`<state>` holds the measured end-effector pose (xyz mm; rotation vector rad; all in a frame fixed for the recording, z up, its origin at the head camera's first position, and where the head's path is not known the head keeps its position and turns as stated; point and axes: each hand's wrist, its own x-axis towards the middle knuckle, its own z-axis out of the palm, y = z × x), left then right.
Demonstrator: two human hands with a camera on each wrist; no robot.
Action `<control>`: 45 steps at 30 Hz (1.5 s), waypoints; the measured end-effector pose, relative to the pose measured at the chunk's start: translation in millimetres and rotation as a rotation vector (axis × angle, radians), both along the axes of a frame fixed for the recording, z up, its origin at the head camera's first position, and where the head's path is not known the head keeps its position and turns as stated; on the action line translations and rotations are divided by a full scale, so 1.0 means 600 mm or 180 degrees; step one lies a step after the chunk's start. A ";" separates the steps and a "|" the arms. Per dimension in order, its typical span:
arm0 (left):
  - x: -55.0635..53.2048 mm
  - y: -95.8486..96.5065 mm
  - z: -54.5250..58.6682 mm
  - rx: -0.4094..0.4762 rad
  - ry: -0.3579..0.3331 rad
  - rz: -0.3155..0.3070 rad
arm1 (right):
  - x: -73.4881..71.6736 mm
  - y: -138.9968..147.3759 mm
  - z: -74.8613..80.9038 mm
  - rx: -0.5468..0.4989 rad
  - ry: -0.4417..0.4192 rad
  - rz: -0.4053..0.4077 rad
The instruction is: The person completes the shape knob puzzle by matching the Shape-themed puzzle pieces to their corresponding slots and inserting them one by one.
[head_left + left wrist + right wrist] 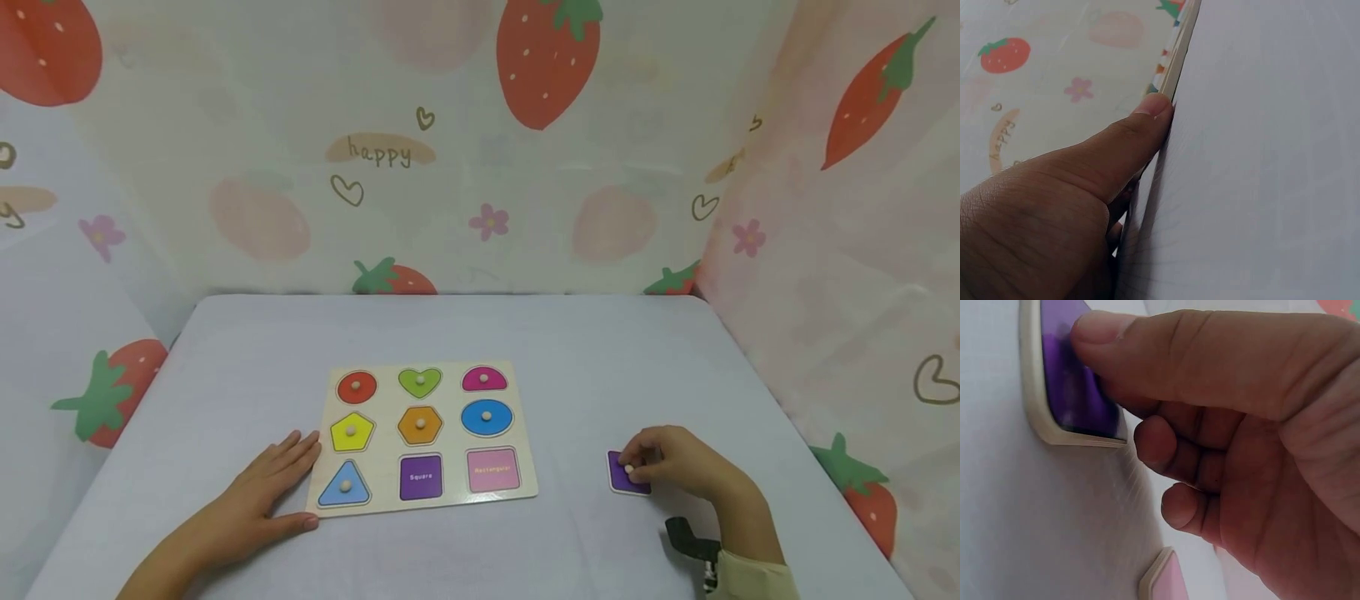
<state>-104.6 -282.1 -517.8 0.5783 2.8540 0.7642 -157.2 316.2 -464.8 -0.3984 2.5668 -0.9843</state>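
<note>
A pale wooden shape puzzle board (386, 497) lies on the table. My left hand (258, 492) is spread flat at its left side, fingertips and thumb against the edge; the left wrist view shows the thumb (1141, 125) at the board's rim. To the right of the board, my right hand (678, 458) pinches the small knob of a purple square puzzle piece (621, 478) between thumb and fingertips. In the right wrist view the thumb covers part of that piece (1079, 400), whose pale wooden edge sits close over the white cloth.
A pink puzzle piece (1169, 581) lies near the right hand in the right wrist view. The board's purple Square recess (421, 487) and pink Rectangular recess (492, 479) hold no pieces; several knobbed shapes fill the others. A strawberry-print curtain (465, 183) surrounds the white table (585, 358).
</note>
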 end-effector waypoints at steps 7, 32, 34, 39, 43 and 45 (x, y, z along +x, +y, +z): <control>0.001 -0.002 0.002 -0.0010 0.0050 -0.0029 | 0.003 -0.002 0.001 0.0036 -0.0016 -0.0032; 0.003 0.000 -0.004 0.0012 0.0035 0.0022 | -0.003 -0.005 -0.003 0.0175 0.0631 -0.0013; 0.003 0.001 -0.004 0.0030 -0.0005 0.0034 | -0.005 -0.004 -0.002 0.0178 0.0715 -0.0013; 0.004 0.003 0.002 0.0052 -0.0133 0.0077 | -0.009 -0.006 -0.004 0.0200 0.0961 -0.0055; 0.003 0.003 0.006 0.0052 -0.0032 0.0037 | -0.011 -0.006 -0.009 0.0173 0.1246 -0.0119; 0.002 0.003 0.007 0.0057 -0.0016 0.0033 | -0.010 -0.007 -0.011 0.0131 0.1328 -0.0160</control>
